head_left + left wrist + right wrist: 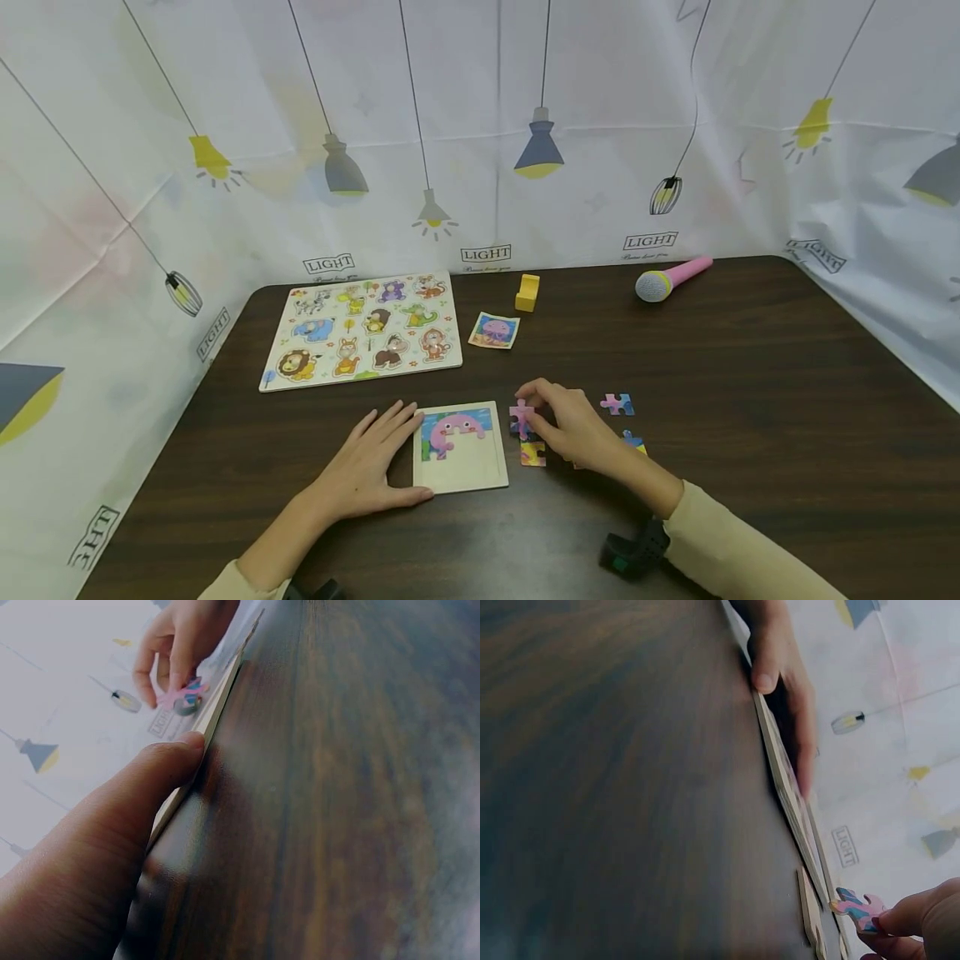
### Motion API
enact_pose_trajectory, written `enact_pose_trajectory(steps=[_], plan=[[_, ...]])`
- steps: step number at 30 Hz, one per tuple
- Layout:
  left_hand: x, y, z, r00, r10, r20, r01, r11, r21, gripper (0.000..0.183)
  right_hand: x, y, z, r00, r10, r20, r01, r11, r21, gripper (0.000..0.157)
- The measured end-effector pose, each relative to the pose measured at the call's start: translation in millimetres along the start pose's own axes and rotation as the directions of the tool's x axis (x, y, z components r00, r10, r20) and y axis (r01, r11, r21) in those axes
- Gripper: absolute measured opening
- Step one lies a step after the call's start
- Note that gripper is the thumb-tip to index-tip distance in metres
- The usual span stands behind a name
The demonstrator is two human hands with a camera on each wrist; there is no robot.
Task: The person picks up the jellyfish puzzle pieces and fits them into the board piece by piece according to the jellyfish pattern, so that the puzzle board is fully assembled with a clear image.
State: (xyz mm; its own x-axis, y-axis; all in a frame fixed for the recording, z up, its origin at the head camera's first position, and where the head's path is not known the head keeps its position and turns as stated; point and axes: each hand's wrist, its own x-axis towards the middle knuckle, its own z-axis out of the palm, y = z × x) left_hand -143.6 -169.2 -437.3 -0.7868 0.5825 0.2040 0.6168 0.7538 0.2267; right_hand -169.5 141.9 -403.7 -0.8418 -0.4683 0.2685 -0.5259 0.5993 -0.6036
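Observation:
My left hand (367,471) lies spread along the left side of a square wooden puzzle board (472,475), thumb at its lower edge. In the left wrist view the thumb (176,759) touches the board's side. Pink and blue pieces showing a smiling pink creature fill the board's upper part; the lower part is bare wood. Just right of the board, my right hand (577,425) pinches a pink and blue puzzle piece (521,415) between thumb and fingers. The right wrist view shows that piece (859,909) held up off the table. A yellow and pink piece (533,454) lies below it.
More loose pieces (617,405) lie right of the right hand, some partly hidden by it. Behind are an animal puzzle board (367,329), a small picture card (494,331), a yellow block (527,293) and a pink toy microphone (671,279). A printed curtain (480,108) borders the table.

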Motion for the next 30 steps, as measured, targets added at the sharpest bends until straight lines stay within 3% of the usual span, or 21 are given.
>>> enact_pose_trajectory(steps=[12,17,30], plan=[[0.0,-1.1,0.8,1.0,-0.004,0.007,0.004,1.0,0.006,0.098,15,-13,23.0,0.988,-0.15,0.029,0.149,0.989,0.021,0.022],[-0.3,-1.7,1.3,1.0,-0.007,0.008,0.007,1.0,0.01,0.098,19,-19,32.6,0.985,-0.169,0.047,0.17,0.985,-0.017,0.025],[0.0,-1.0,0.0,1.0,-0.008,0.01,0.008,1.0,0.016,0.098,24,-31,47.9,0.984,-0.162,0.067,0.162,0.987,0.004,0.024]])
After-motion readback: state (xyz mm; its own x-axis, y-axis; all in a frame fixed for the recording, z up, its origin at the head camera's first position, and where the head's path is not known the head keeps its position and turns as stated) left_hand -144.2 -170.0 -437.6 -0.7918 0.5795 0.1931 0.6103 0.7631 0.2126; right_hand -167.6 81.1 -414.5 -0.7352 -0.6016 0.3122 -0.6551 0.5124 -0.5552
